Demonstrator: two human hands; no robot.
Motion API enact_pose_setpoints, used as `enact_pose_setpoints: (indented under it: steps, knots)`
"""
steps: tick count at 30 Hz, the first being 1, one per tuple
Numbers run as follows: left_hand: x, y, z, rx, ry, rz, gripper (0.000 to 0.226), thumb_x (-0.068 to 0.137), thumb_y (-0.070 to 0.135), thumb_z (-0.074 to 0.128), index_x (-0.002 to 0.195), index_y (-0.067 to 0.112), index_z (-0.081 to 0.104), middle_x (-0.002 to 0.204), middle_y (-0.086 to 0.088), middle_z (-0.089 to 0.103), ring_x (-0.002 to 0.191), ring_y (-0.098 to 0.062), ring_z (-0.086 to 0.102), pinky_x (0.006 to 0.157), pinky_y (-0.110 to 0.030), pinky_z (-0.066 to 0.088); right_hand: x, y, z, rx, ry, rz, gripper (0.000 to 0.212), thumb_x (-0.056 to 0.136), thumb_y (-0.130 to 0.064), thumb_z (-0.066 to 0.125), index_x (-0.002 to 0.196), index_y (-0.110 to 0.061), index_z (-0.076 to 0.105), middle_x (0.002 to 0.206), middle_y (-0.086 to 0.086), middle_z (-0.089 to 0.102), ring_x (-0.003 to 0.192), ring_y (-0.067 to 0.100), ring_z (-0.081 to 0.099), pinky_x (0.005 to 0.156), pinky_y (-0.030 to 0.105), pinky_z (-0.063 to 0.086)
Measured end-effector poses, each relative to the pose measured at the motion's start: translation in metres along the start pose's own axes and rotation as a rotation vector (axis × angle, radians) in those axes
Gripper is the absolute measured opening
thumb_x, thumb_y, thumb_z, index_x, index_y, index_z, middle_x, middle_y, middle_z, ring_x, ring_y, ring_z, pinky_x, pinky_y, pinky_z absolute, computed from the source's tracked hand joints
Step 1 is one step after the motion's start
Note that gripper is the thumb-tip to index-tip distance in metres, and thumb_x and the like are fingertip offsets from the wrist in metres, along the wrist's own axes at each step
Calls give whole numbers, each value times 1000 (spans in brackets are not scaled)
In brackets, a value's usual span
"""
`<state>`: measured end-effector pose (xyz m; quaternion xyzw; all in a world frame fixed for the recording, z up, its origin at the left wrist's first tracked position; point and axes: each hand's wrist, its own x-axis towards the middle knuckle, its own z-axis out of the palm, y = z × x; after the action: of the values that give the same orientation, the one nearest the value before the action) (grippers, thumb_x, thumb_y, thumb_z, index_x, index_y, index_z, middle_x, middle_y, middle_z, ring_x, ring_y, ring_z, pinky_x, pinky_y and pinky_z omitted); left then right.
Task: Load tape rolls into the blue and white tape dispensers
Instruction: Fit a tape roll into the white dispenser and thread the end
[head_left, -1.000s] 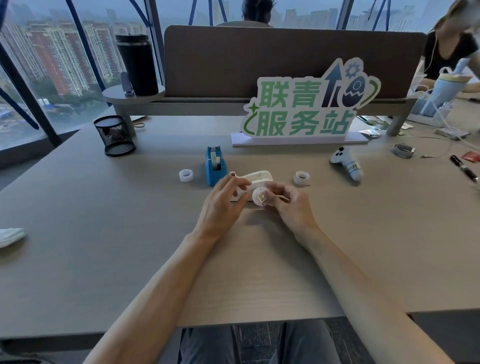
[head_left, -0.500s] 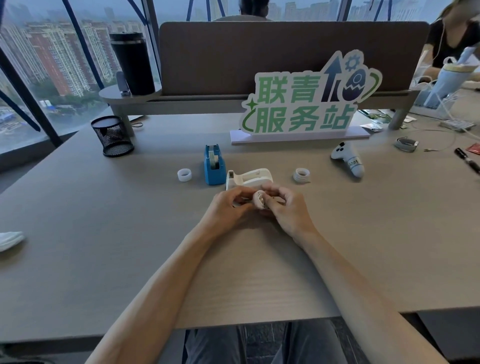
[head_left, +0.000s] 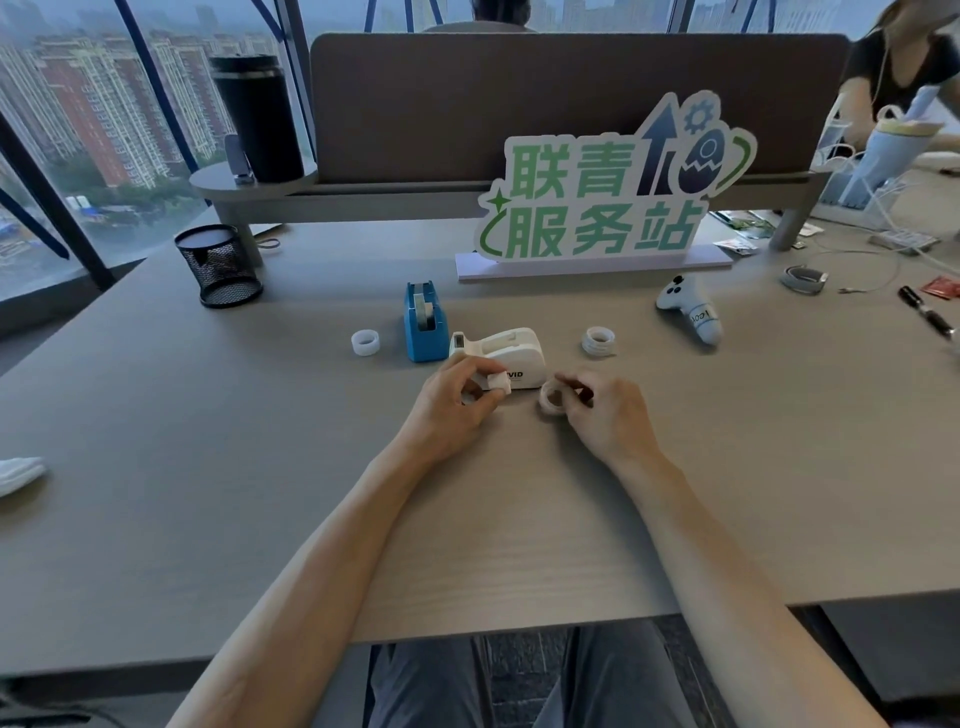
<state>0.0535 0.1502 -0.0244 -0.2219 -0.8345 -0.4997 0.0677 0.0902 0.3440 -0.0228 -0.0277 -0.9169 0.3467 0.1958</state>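
Hands have split apart: left hand (head_left: 457, 400) fingers now pinch the white hub piece (head_left: 497, 381), right hand (head_left: 605, 410) fingers hold the tape roll (head_left: 551, 398), so the hub is out of the roll, just short of the white dispenser (head_left: 506, 353).

Grey-beige desk (head_left: 208, 467), blue dispenser (head_left: 425, 327), white dispenser (head_left: 511, 353), tape rolls (head_left: 365, 342), mesh cup (head_left: 218, 265), sign (head_left: 602, 208), controller (head_left: 693, 312)

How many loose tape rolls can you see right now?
3: one tape roll left of the blue dispenser, a stack right of the white dispenser, one in the right hand.
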Motion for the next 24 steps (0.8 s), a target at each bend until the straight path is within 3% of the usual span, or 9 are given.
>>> enact_pose_setpoints:
  steps: [6, 8, 11, 15, 18, 20, 22, 24]
  knots:
    - [0, 2, -1, -25, -29, -45, 18, 87, 23, 66, 97, 34, 57, 102, 2, 63, 81, -8, 58, 73, -15, 43, 32, 12, -12, -99, 214, 55, 26, 85, -12, 57, 109, -12, 68, 114, 12, 69, 104, 35, 58, 88, 33, 44]
    - [0, 3, -2, -33, -29, -63, 17, 87, 26, 66, 98, 36, 57, 103, 3, 65, 81, -3, 58, 72, -10, 43, 44, 16, -13, -260, 141, 42, 28, 86, -15, 56, 113, -13, 63, 122, 9, 64, 110, 37, 49, 89, 38, 41]
    - [1, 2, -2, -65, -25, -78, 14, 90, 29, 63, 101, 37, 60, 100, 4, 65, 83, -8, 60, 76, -18, 44, 53, 22, -11, -414, 21, 15, 19, 86, -18, 55, 103, -15, 62, 118, 6, 65, 115, 34, 44, 88, 40, 35]
    - [2, -1, -2, -30, -12, -54, 25, 93, 24, 58, 116, 29, 64, 92, 6, 58, 76, -9, 56, 76, -20, 44, 51, 30, -4, -418, 94, -47, 17, 88, -22, 56, 98, -14, 67, 104, 8, 70, 107, 32, 49, 88, 40, 35]
    - [3, -2, -2, -17, -13, -44, 33, 93, 18, 57, 124, 27, 60, 99, 6, 59, 80, -9, 57, 79, -20, 45, 39, 17, -3, -231, 168, -133, 12, 86, -22, 61, 92, -15, 69, 95, 6, 73, 96, 31, 57, 84, 37, 42]
    - [4, -1, -2, -33, -7, -59, 35, 91, 17, 60, 126, 26, 58, 105, 6, 62, 82, -10, 59, 80, -21, 49, 25, -6, -4, 61, 171, -110, 12, 86, -27, 65, 93, -20, 71, 97, -2, 73, 95, 20, 63, 84, 29, 47]
    - [3, 2, -2, -57, 27, -68, 29, 88, 21, 65, 116, 26, 60, 101, 10, 64, 79, -1, 59, 76, -14, 48, 12, -33, -6, 407, 126, -4, 10, 85, -31, 68, 93, -25, 72, 96, -8, 73, 92, 8, 66, 80, 21, 51]
    - [1, 6, -4, -88, 73, -51, 20, 85, 25, 69, 104, 29, 63, 92, 15, 64, 73, 4, 58, 71, -8, 45, 0, -49, -8, 648, 90, 35, 7, 84, -26, 70, 90, -29, 71, 92, -8, 73, 88, 8, 69, 77, 22, 54]
